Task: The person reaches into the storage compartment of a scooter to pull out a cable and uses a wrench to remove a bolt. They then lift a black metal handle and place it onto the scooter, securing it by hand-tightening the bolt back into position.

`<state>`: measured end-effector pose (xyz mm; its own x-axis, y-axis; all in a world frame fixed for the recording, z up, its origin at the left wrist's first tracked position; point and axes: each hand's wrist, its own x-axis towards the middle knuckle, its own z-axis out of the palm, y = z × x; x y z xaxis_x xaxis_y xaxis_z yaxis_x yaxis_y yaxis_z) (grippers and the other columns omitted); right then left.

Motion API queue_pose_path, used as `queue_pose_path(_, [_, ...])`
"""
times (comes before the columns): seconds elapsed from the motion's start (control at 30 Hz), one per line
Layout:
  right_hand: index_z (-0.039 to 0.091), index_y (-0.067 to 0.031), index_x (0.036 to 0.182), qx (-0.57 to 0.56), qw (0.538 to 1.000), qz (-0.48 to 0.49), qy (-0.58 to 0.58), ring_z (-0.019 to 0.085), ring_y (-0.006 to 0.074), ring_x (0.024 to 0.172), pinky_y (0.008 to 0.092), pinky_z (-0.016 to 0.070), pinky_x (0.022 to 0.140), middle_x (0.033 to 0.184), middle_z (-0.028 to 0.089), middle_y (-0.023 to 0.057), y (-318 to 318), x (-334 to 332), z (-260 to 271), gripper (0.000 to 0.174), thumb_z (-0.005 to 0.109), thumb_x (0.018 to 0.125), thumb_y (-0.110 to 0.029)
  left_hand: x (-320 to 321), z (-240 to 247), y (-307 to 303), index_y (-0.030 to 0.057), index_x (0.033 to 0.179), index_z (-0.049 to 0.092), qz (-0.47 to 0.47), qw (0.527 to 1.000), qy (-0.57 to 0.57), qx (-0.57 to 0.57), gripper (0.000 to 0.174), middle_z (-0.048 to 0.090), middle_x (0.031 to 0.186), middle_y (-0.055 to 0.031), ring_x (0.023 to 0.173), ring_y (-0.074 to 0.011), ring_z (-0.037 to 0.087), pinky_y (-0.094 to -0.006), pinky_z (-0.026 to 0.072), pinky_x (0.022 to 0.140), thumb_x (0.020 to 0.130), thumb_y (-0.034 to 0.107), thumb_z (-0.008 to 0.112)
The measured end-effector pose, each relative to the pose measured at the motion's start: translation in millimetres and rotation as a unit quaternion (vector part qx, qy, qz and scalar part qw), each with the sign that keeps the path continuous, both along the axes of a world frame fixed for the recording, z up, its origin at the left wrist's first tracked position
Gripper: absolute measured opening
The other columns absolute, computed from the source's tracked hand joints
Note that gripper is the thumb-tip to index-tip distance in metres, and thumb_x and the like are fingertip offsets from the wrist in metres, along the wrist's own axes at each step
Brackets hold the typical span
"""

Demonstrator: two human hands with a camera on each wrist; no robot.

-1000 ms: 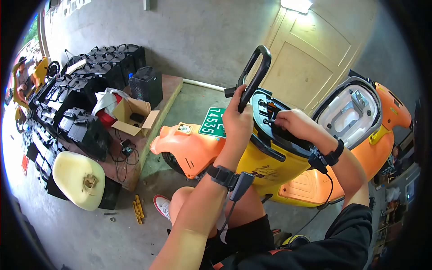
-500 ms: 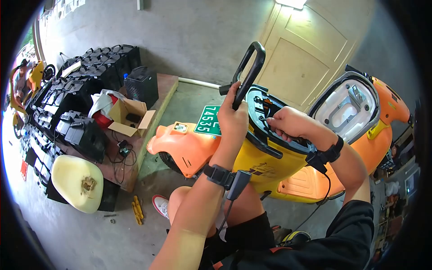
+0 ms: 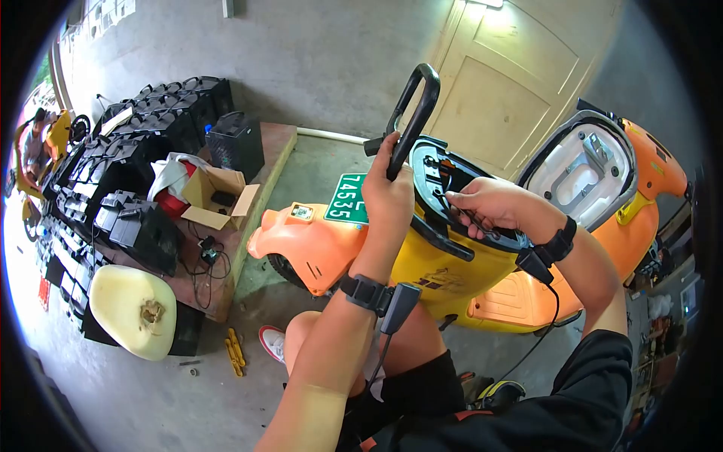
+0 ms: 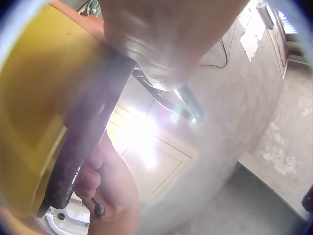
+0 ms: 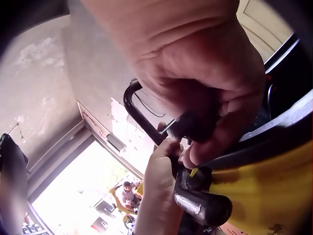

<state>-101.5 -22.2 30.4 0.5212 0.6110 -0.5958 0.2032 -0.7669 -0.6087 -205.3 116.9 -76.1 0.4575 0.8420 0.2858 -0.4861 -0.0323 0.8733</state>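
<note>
My left hand [image 3: 390, 202] grips the lower part of a black tubular grab rail [image 3: 416, 113], index finger stretched along it. The rail rises over the tail of a yellow and orange scooter [image 3: 433, 271]. My right hand [image 3: 489, 205] is over the open seat compartment [image 3: 431, 172], its fingers curled round a slim dark hand tool [image 3: 476, 224] that looks like a wrench. In the left wrist view the tool's rounded end [image 4: 99, 210] sticks out beneath the fingers. The right wrist view shows a dark rounded piece [image 5: 195, 125] under the palm; the tool's working end is hidden.
The raised seat lid [image 3: 580, 177] stands beyond the compartment. A low platform [image 3: 275, 162] at left carries black battery cases [image 3: 135, 226], an open cardboard box [image 3: 226, 200] and cables. A pale foam seat [image 3: 132, 313] and yellow parts [image 3: 234, 352] lie nearer. A person [image 3: 34, 147] is far left.
My right hand has turned slightly and its fingers have loosened downward, showing more of the dark tool. The left hand keeps its grip on the rail. The head view has shifted a little.
</note>
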Motion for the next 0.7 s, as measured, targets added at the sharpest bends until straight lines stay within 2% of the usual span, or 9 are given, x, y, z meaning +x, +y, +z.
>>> queue_pose_path(0.17, [0.061,-0.0022,0.086,-0.026,0.999,0.016,-0.017,0.067,0.0142,0.057,0.0264,0.0564,0.053,0.07,0.062,0.0029,3.4,-0.3,7.4,0.043,0.054,0.108,-0.039,4.9,-1.6,0.8,0.0088,0.139,0.062,0.013,1.0,-0.018,0.005,0.049,0.065,0.083,-0.0029,0.066,-0.0076,0.052,-0.0258,0.0448,0.06,0.091,-0.002,0.058])
queue_pose_path(0.27, [0.06,-0.0007,0.086,-0.05,0.992,0.108,-0.05,0.067,0.0149,0.057,0.0281,0.0586,0.055,0.071,0.064,0.0055,4.3,18.6,7.6,0.042,0.053,0.108,-0.035,2.6,-1.6,2.0,0.0084,0.139,0.062,0.001,1.0,-0.017,0.01,0.049,0.063,0.082,-0.0026,0.065,-0.0077,0.051,-0.0257,0.0445,0.06,0.091,-0.002,0.058])
queue_pose_path(0.3, [0.061,-0.0018,0.088,-0.058,0.991,0.107,-0.06,0.065,0.0144,0.057,0.0284,0.0569,0.056,0.071,0.064,0.0045,4.4,21.9,5.4,0.037,0.053,0.109,-0.032,1.4,-1.1,1.0,0.0084,0.139,0.062,-0.001,1.0,-0.015,0.007,0.049,0.063,0.082,-0.0026,0.065,-0.0077,0.051,-0.0257,0.0445,0.06,0.091,-0.002,0.058])
queue_pose_path(0.37, [0.063,-0.0015,0.092,-0.045,0.97,0.175,-0.16,0.064,0.0137,0.061,0.0294,0.0539,0.058,0.073,0.065,0.0032,0.1,35.8,-6.2,0.037,0.058,0.106,-0.036,-2.1,1.9,1.3,0.0091,0.139,0.062,-0.01,1.0,0.007,-0.001,0.05,0.06,0.079,-0.0019,0.064,-0.0079,0.05,-0.0264,0.0443,0.06,0.091,-0.002,0.058])
queue_pose_path(0.5, [0.065,-0.0031,0.09,-0.025,0.955,0.217,-0.198,0.063,0.0129,0.061,0.0297,0.052,0.059,0.072,0.066,0.002,8.1,51.3,-5.4,0.032,0.061,0.104,-0.032,-2.7,3.1,0.8,0.0134,0.14,0.063,-0.013,1.0,0.021,-0.01,0.051,0.056,0.075,-0.002,0.062,-0.0085,0.049,-0.0279,0.0443,0.059,0.091,0.0,0.058])
queue_pose_path(0.57, [0.068,-0.0037,0.088,-0.045,0.936,0.248,-0.247,0.063,0.0134,0.061,0.0306,0.0514,0.058,0.072,0.067,0.0028,12.7,48.6,4.1,0.029,0.062,0.102,-0.028,-1.0,1.7,2.3,0.0145,0.14,0.063,0.002,1.0,0.026,0.001,0.052,0.056,0.075,-0.003,0.062,-0.0089,0.049,-0.0279,0.0444,0.06,0.091,0.001,0.058])
queue_pose_path(0.63, [0.071,-0.0035,0.088,-0.062,0.938,0.242,-0.241,0.063,0.0146,0.061,0.0316,0.0513,0.057,0.072,0.068,0.0038,20.5,44.2,11.1,0.027,0.065,0.099,-0.027,-2.2,2.3,0.0,0.0144,0.141,0.062,-0.011,0.999,0.031,-0.013,0.052,0.058,0.077,-0.004,0.062,-0.0091,0.049,-0.0275,0.0448,0.06,0.091,0.0,0.058])
queue_pose_path(0.7, [0.072,-0.0018,0.09,-0.092,0.907,0.278,-0.302,0.064,0.0155,0.061,0.0321,0.0519,0.06,0.073,0.07,0.0041,29.9,42.2,17.8,0.023,0.066,0.097,-0.023,0.9,0.2,0.5,0.0134,0.141,0.062,-0.002,0.999,0.034,-0.003,0.052,0.06,0.079,-0.0043,0.063,-0.009,0.05,-0.0271,0.0451,0.061,0.091,0.0,0.058])
